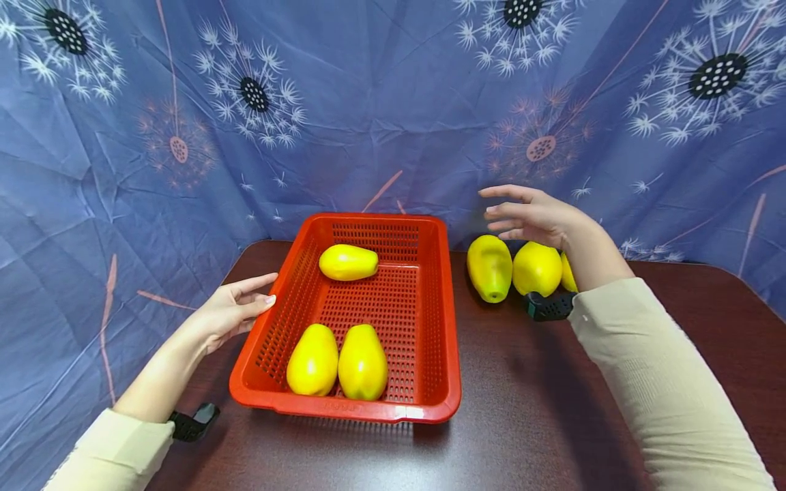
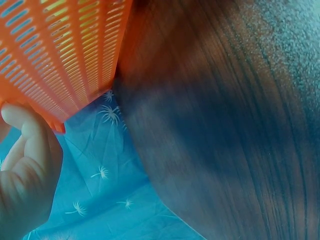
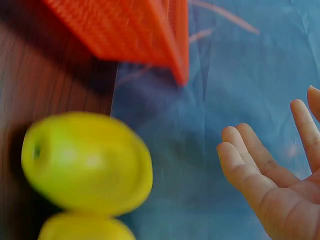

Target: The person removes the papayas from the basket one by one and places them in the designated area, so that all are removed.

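Observation:
A red plastic basket [image 1: 336,407] with slotted walls holds three yellow papayas: one [image 1: 348,262] lies sideways near the far end, and two [image 1: 312,360] rest side by side near the front. At the basket's left rim, my left hand [image 1: 227,310] touches the outer edge with its fingertips and thumb. My right hand [image 1: 531,213] hovers over more papayas behind the basket's right side, its fingers spread and loosely bent around nothing. Beneath it a greenish-yellow papaya [image 1: 489,269] lies on the table beside a rounder yellow one [image 1: 537,269]; another is partly hidden by the right wrist.
The dark brown table [image 1: 503,409] has a rounded right corner. Behind it hangs a blue cloth [image 1: 381,102] printed with dandelions, close to the table's back edge. Black camera straps [image 1: 195,421] sit around both wrists.

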Tool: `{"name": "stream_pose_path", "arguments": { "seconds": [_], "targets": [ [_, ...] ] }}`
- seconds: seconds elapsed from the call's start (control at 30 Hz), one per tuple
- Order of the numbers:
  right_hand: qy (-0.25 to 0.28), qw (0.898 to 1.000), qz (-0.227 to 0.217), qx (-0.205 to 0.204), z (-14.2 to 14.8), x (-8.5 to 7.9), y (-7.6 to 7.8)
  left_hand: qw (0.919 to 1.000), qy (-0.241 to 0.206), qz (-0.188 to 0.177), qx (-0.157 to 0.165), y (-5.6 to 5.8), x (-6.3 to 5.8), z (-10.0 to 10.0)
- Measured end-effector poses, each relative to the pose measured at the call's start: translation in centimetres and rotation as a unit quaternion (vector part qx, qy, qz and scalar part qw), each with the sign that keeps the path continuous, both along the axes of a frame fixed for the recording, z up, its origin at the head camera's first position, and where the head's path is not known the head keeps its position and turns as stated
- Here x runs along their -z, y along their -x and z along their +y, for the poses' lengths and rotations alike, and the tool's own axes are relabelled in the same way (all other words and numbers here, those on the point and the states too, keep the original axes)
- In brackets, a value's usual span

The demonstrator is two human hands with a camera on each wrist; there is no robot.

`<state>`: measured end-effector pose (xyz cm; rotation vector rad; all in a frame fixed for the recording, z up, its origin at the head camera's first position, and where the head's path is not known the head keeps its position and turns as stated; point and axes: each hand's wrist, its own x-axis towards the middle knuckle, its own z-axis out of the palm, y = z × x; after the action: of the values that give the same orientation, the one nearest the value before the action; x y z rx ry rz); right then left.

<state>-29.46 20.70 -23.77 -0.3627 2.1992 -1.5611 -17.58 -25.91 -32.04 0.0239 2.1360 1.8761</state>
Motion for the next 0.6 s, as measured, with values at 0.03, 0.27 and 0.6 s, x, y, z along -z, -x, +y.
{"name": "stream_pose_path", "arguments": {
  "seconds": [0.03, 0.27, 0.6],
  "targets": [
    [0.005, 1.000, -0.003, -0.004, -0.7, -0.1, 0.1, 1.0000, 0.000, 0.000, 0.000, 0.0, 0.0, 0.0],
    [0.043, 0.999, -0.024, -0.023, -5.2, -0.1, 1.0, 1.0000, 0.001, -0.003, 0.000, 0.0, -0.3, 0.0],
    [0.080, 0.995, -0.047, -0.042, -10.7, 1.2, 1.7, 1.0000, -0.005, -0.002, 0.001, 0.0, -0.1, 0.0]
  ]
}}
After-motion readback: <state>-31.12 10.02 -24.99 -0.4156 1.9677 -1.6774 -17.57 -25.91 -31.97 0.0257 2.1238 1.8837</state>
